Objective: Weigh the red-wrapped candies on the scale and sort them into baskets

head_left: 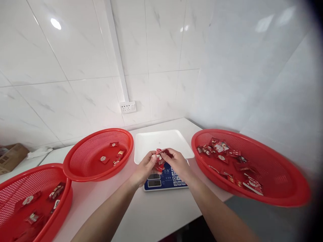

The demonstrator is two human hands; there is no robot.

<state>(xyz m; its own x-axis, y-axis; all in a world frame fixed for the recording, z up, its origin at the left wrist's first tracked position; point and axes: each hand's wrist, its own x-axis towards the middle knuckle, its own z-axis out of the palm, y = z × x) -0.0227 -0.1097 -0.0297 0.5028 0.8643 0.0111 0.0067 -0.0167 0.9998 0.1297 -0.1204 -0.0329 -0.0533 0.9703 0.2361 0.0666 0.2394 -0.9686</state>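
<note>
Both my hands meet above the front of a digital scale [165, 186], closed on small red candy packets [159, 163]. My left hand [147, 167] pinches them from the left side. From the right, my right hand [178, 163] grips them with thumb and fingers. How many packets are between the fingers I cannot tell. Behind the hands lies the scale's white pan [161, 138], with nothing visible on it. The hands cover part of the blue panel with its keys and displays.
A red basket [285, 200] with many red packets stands on the right. Two more red baskets, one at mid-left [83, 178] and one at lower left [66, 201], hold several packets. Behind are a tiled wall, a socket [128, 107] and a cardboard box [13, 158].
</note>
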